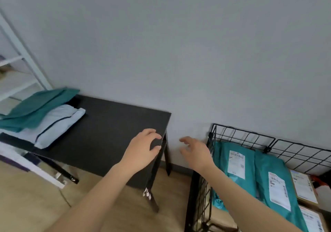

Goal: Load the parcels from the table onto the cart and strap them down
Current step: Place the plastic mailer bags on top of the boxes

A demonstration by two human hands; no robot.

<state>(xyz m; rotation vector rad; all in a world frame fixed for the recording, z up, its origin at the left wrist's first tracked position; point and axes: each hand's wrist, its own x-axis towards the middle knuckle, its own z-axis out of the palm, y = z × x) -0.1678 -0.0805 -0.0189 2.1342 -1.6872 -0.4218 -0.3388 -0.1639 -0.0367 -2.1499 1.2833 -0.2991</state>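
Left hand over right corner of black table, fingers loosely bent, holding nothing; can't tell from here whether fingertips touch top. Right hand in gap between table and wire cart, fingers spread, empty. Two soft parcels at table's far left end: teal parcel lying partly on pale blue parcel. Inside cart, teal bags with white labels lean side by side, brown boxes just beside them.
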